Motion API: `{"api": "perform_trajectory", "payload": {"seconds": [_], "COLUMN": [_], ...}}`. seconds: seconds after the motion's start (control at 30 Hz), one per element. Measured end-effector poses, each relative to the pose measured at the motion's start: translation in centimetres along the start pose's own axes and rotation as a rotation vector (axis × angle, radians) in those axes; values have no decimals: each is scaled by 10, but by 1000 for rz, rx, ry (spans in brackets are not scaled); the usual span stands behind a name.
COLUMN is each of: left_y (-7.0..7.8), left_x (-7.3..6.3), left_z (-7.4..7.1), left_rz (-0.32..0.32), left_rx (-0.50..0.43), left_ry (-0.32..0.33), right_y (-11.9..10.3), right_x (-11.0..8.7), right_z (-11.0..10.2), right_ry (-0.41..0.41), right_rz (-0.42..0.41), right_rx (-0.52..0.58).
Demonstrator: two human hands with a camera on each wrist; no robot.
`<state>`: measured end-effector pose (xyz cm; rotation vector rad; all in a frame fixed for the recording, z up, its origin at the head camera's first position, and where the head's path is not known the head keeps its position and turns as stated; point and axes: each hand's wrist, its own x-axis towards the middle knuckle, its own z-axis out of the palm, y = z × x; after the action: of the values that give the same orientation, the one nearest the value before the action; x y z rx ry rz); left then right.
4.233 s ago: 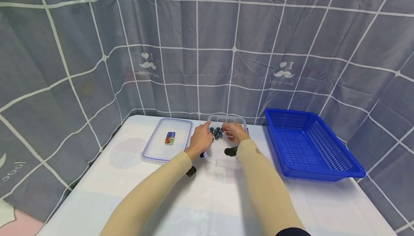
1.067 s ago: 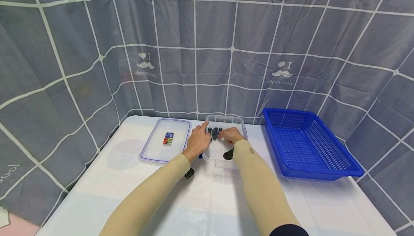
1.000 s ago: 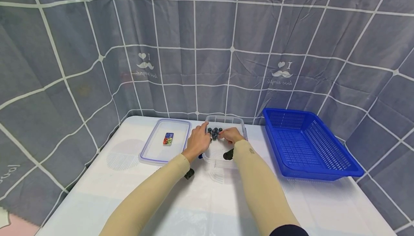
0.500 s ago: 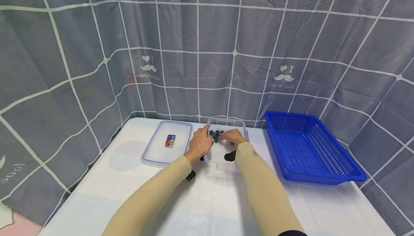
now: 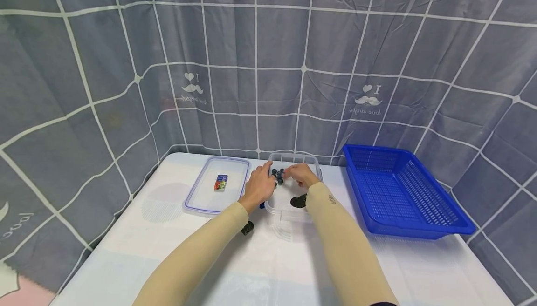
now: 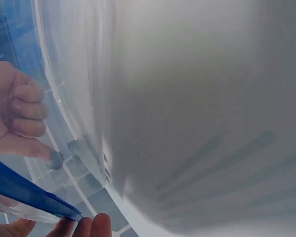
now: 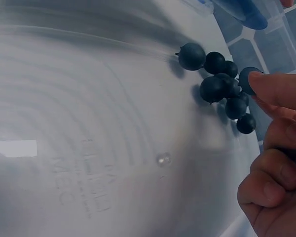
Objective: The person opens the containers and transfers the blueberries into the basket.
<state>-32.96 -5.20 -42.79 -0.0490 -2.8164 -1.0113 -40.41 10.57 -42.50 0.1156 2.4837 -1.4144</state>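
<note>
A clear plastic food container (image 5: 289, 208) stands near the table's far edge, holding a cluster of dark blueberries (image 7: 213, 89) towards its far left. My right hand (image 5: 303, 174) reaches inside and pinches one blueberry (image 7: 246, 81) between thumb and forefinger, the other fingers curled into the palm. Through the clear wall in the left wrist view, that pinched blueberry (image 6: 55, 159) shows again. My left hand (image 5: 258, 186) grips the container's left side, its fingertips (image 6: 101, 226) beside a blue latch (image 6: 34, 192). Part of the left hand lies outside the left wrist view.
Left of the container lies its clear lid (image 5: 201, 203) with a blue seal and a colourful label (image 5: 220, 182). A blue plastic basket (image 5: 377, 224) stands on the right. A grey grid-patterned curtain (image 5: 277, 87) hangs behind the white table (image 5: 260, 268).
My right hand has moved left into the blueberries and now pinches one at the cluster's edge. My left hand stays on the container's side. The head view has shifted slightly.
</note>
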Motion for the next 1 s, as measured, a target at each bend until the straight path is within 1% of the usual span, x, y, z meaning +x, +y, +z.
{"api": "perform_trajectory", "payload": {"seconds": [0.4, 0.67, 0.9, 1.0], "left_y": [2, 2, 0, 0], "left_x": [0, -1, -2, -2], "left_z": [-2, -3, -3, -2], "left_rz": [-19, -26, -3, 1], "left_rx": [-8, -19, -38, -46], "left_ry": [-10, -19, -21, -18], "right_y": [-26, -37, -45, -48], "right_x": [-5, -19, -35, -38], "right_z": [-18, -35, -59, -68], "right_ry": [-52, -60, -79, -83], "right_rz": [-78, -143, -193, -196], "right_rx": [-67, -108, -163, -156]}}
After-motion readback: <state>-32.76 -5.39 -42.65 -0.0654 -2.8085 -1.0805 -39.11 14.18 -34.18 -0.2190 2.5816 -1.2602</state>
